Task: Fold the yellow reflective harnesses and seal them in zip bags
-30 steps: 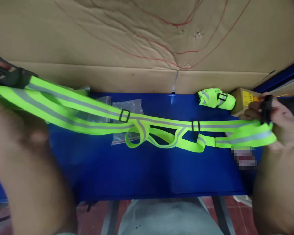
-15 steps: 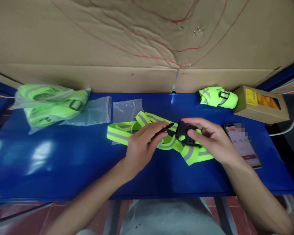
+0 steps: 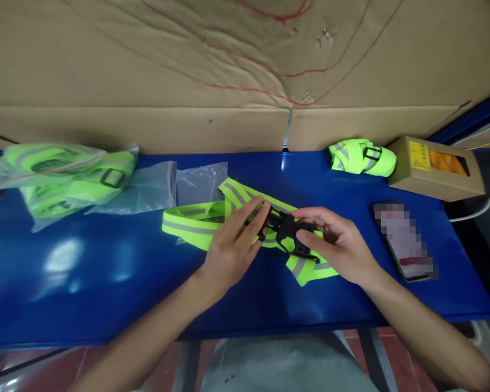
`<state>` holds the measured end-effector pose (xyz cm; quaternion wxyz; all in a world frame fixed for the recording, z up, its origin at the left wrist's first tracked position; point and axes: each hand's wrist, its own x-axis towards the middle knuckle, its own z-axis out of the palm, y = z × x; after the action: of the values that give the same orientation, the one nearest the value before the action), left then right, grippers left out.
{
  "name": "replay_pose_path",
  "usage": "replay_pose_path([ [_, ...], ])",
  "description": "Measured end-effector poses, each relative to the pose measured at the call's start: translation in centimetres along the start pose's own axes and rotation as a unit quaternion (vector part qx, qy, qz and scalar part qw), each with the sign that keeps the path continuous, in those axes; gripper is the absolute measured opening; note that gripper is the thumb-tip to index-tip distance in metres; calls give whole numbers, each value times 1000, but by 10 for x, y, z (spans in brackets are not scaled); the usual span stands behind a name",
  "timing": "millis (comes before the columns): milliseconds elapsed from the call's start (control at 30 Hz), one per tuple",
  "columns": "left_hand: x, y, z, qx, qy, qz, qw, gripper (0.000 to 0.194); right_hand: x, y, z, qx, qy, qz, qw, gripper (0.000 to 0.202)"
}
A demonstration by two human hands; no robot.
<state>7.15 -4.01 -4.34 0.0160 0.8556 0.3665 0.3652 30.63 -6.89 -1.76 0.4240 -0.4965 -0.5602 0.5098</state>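
My right hand [image 3: 337,245] grips the wide black half of a side-release buckle [image 3: 292,234], thumb on its face. Between the fingers of my left hand [image 3: 234,245] is the pronged half of the buckle [image 3: 273,216], its prongs pointing at the other half. The two halves meet or nearly meet; I cannot tell whether they are latched. A neon yellow-green strap with a grey reflective stripe [image 3: 191,226] lies looped on the blue table under both hands. Part of the strap is hidden behind my fingers.
Bagged reflective straps [image 3: 69,179] lie at the left, beside clear plastic bags [image 3: 147,188]. A rolled strap [image 3: 355,157] and a cardboard box [image 3: 433,166] stand at the back right. A phone [image 3: 406,245] lies right of my right hand. A cardboard wall [image 3: 126,125] closes the back.
The two buckle halves have come together from a small gap, the pronged half now at the mouth of the wide half. The view has shifted slightly.
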Motion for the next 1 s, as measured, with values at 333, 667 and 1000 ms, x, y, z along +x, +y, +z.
replay_pose_path([
  [333,-1,2,-3,25,16,11,999,61,2,1,0,3,4,-1,1000,26],
  [667,-7,18,4,50,-31,73,996,60,5,6,4,50,-35,14,998,24],
  [1000,10,30,-22,-89,-105,-13,990,57,0,3,5,-3,16,-28,999,35],
])
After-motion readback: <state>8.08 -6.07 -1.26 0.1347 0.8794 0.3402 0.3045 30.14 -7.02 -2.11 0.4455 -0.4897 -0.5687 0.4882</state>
